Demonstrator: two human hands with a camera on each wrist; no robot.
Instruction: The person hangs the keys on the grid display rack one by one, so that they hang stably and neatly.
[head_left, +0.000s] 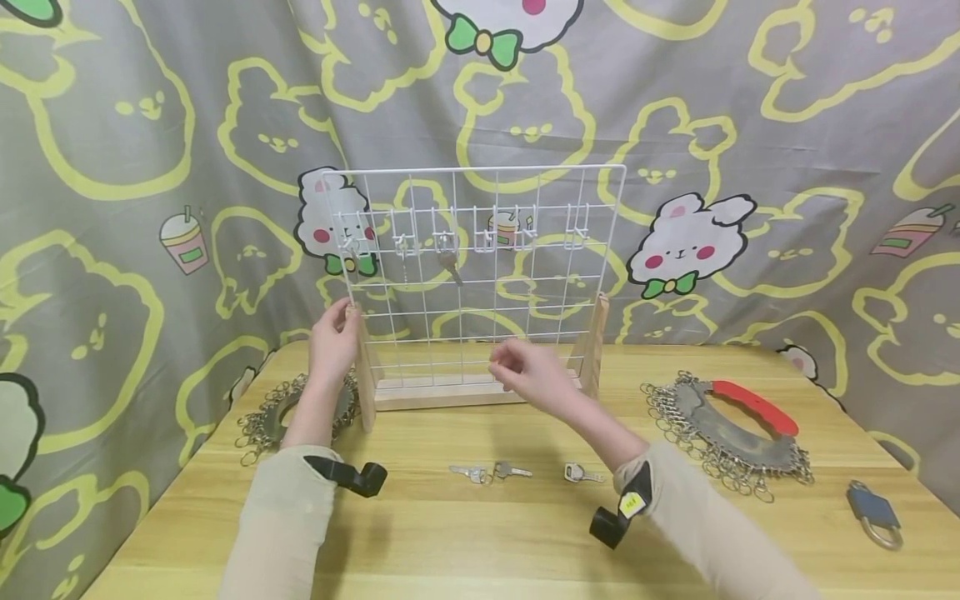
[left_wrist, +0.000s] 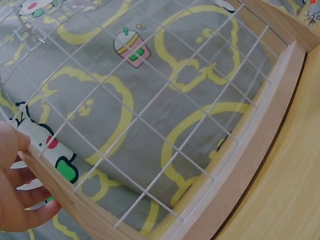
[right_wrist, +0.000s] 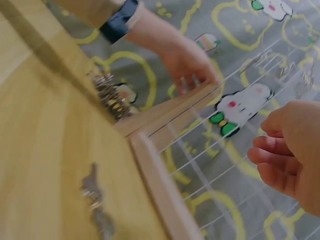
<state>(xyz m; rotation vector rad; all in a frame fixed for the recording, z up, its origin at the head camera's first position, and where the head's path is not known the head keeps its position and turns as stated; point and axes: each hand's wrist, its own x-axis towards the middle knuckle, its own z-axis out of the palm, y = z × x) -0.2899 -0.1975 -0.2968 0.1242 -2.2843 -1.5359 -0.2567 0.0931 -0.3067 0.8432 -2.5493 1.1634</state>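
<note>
A white wire grid rack [head_left: 474,312] stands upright in a wooden frame, with several hooks along its upper part. My left hand [head_left: 333,337] grips the top of the left wooden post [left_wrist: 75,200], thumb on one side and fingers on the other. In front of the grid's lower part hovers my right hand [head_left: 534,375], fingers loosely curled and nothing visible in them. One key [head_left: 450,262] hangs from a hook; small metal pieces hang on hooks further left. On the table below lie a left key [head_left: 471,474], a middle key [head_left: 513,470] and a right key [head_left: 582,473].
At the right, a red-handled metal ring [head_left: 753,408] carries many small key rings. A similar ring [head_left: 262,417] lies at the left, partly behind my left forearm. A blue padlock [head_left: 873,512] rests near the table's right edge. A patterned curtain [head_left: 675,75] hangs behind the rack.
</note>
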